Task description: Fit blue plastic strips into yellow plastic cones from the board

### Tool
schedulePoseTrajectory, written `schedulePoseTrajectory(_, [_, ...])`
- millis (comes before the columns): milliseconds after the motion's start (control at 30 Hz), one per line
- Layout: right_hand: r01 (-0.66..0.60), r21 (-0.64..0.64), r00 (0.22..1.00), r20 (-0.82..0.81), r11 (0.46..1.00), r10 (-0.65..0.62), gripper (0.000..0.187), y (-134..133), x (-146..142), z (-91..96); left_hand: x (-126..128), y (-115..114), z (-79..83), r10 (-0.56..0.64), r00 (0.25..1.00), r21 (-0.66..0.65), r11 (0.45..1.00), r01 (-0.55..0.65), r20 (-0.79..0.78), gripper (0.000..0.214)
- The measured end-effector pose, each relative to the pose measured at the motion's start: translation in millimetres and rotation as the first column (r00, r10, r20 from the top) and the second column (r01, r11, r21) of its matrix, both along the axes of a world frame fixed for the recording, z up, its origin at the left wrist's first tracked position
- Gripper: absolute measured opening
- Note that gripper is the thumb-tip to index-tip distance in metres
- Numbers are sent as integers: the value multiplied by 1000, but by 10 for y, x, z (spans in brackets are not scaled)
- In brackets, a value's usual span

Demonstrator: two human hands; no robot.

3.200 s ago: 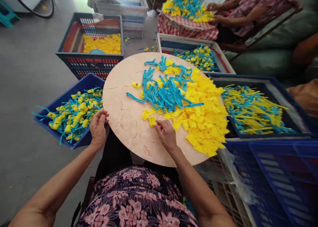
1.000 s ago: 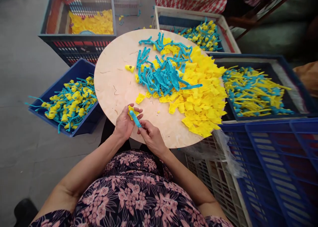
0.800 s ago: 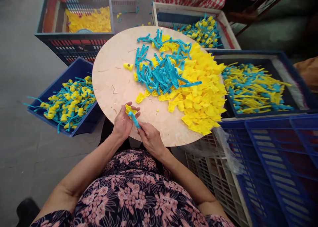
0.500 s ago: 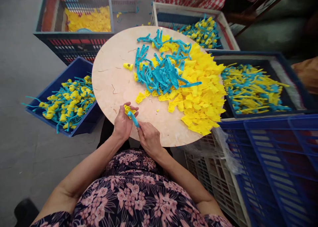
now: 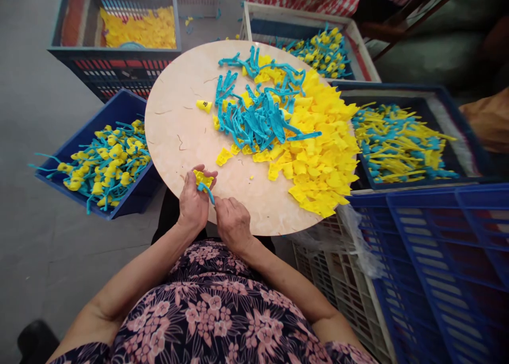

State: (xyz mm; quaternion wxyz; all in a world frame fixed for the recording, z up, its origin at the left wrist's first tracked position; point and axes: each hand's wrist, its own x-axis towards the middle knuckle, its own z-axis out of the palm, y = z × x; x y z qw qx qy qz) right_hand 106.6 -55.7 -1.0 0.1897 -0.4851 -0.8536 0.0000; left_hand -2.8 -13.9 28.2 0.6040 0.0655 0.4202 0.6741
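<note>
The left hand (image 5: 193,205) is curling its fingers (image 5: 207,171) around a yellow plastic piece (image 5: 203,179), while the right hand (image 5: 233,226) is pinching a blue strip (image 5: 207,193) that is poking out of it, both just over the near edge of a round wooden board (image 5: 175,120). A heap of yellow pieces (image 5: 318,162) and a tangle of blue strips (image 5: 254,114) are lying across the board, and blue crates (image 5: 89,125) of joined yellow-and-blue pieces are standing around it on a grey concrete floor (image 5: 35,104).
</note>
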Motion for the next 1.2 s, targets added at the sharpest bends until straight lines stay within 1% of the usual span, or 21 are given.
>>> schedulePoseTrajectory(67, [-12,-26,1000,-11,1000,12,28,9,10,23,-10,-2,-3,1,1000,28,1000,-1,7,24])
schedulePoseTrajectory(167, [-30,-25,1000,4,999,31,29,21,5,47,-13,1,-25,15,999,40,999,-14,-29,24])
schedulePoseTrajectory(267, [-25,-30,1000,18,999,25,27,17,-46,45,2,5,-40,76,995,45,996,-73,-70,23])
schedulePoseTrajectory(367, [-26,-55,1000,-1,998,26,29,12,-99,28,6,3,-33,129,987,82,989,-122,-90,24])
schedulePoseTrajectory(467, [-32,-67,999,5,997,32,35,27,-104,7,-9,-6,-19,135,984,135,984,-119,-113,26])
schedulePoseTrajectory(533, [-67,-79,998,13,995,68,38,47,-96,-8,-20,-11,-23,138,981,144,982,-118,-140,26])
schedulePoseTrajectory(600, [-126,-124,992,3,984,128,38,72,-97,-21,-31,-7,-45,151,974,135,983,-129,-168,25])
schedulePoseTrajectory(667, [-145,-192,989,-13,971,145,36,103,-111,-28,-47,12,-85,158,972,128,982,-136,-176,26])
schedulePoseTrajectory(800, [-57,-318,998,-10,946,57,36,173,-119,-20,-97,69,-201,111,983,81,992,-100,-147,25])
schedulePoseTrajectory(900, [-29,-369,999,2,929,32,35,211,-83,3,-115,91,-280,25,993,35,999,-21,-111,21])
schedulePoseTrajectory(967, [-25,-369,999,9,929,31,33,215,-66,20,-96,92,-309,-13,995,51,999,18,-98,24])
schedulePoseTrajectory(1067, [-4,-332,1000,14,943,9,33,185,-93,31,-40,81,-317,10,997,72,997,-5,-74,25])
schedulePoseTrajectory(1133, [13,-303,1000,15,953,-8,37,150,-136,18,-11,70,-314,14,998,63,998,-9,-67,28])
schedulePoseTrajectory(1200, [19,-295,1000,17,955,-14,41,116,-173,-14,-3,56,-317,-16,996,42,999,20,-84,37])
